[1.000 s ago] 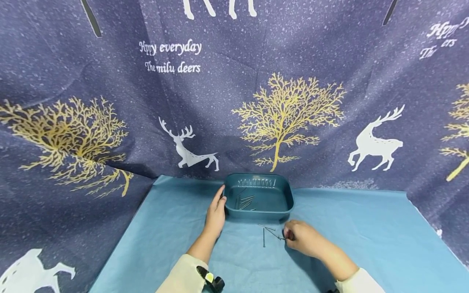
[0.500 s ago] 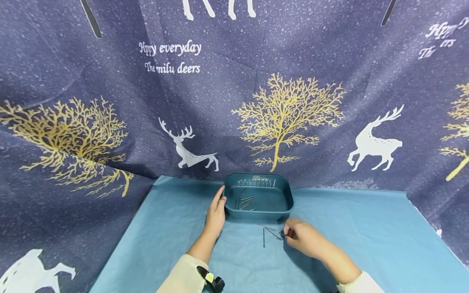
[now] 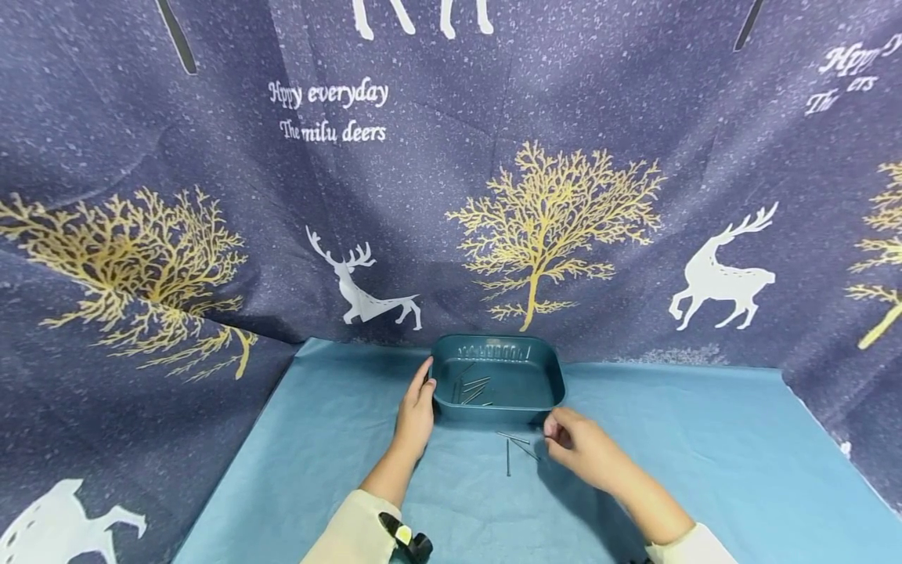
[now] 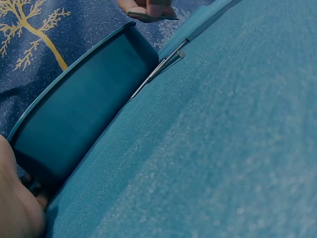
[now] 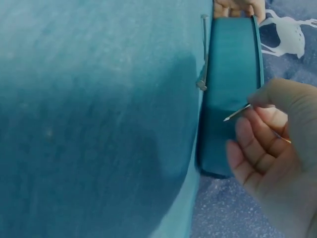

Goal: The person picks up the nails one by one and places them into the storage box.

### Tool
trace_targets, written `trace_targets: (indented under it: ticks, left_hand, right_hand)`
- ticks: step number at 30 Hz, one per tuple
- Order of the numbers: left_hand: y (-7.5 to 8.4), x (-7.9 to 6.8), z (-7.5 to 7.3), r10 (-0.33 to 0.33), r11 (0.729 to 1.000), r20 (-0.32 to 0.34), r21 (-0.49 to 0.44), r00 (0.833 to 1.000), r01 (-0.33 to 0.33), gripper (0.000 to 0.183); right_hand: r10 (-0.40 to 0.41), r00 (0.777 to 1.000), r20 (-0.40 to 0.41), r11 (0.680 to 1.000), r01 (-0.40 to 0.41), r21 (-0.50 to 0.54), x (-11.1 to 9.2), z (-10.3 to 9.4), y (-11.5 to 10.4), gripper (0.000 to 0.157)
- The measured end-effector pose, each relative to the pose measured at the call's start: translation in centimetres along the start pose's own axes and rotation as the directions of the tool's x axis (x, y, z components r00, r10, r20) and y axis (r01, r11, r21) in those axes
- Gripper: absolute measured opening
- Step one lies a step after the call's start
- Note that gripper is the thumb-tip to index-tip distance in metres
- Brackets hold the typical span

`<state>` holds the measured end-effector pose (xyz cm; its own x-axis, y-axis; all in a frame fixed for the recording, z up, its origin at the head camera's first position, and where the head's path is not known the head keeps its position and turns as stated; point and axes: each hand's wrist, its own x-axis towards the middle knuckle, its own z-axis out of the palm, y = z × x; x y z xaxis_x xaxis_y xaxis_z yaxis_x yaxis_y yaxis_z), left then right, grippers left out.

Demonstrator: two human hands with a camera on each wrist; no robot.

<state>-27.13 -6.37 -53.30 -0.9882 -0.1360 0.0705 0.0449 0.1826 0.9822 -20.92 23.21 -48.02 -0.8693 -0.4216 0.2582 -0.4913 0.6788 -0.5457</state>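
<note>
My right hand (image 3: 585, 450) pinches a nail (image 5: 237, 113) between thumb and forefinger, just off the near right corner of a dark teal tray (image 3: 496, 414). Its pointed tip sticks out in the right wrist view; the head is hidden by the fingers. My left hand (image 3: 414, 415) rests with straight fingers along the tray's left side. Several nails (image 3: 474, 390) lie inside the tray, toward its left. On the cloth in front of it are three more: one nail (image 3: 508, 458) points toward me, and two others lie close by, meeting at an angle.
A light blue cloth (image 3: 338, 439) covers the table. Behind the tray hangs a dark blue curtain (image 3: 437, 196) printed with deer and trees. The tray stands near the table's back edge, its walls rising all round.
My right hand has picked up a nail beside the others on the cloth and moved slightly forward, toward the tray's near right corner. The left hand and the tray have stayed put.
</note>
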Motion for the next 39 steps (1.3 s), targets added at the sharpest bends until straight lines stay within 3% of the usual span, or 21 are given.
trace_targets:
  ticks: [5,18,39]
  left_hand:
    - [0.0,0.0,0.0,-0.001,1.0,0.002,0.001,1.0,0.001,0.044]
    - [0.1,-0.1,0.0,-0.023,1.0,0.011,0.002,1.0,0.023,0.044]
    - [-0.1,0.2,0.0,-0.002,1.0,-0.011,0.03,1.0,0.002,0.045]
  right_hand:
    - [-0.011,0.997,-0.083,1.0,0.011,-0.003,0.2,-0.1,0.0,0.017]
    - [0.009,0.99,-0.142,1.0,-0.007,0.017,0.6,0.1,0.3,0.018]
    - [0.145,0.953,-0.265,0.978,-0.098,0.182,1.7,0.2,0.2,0.012]
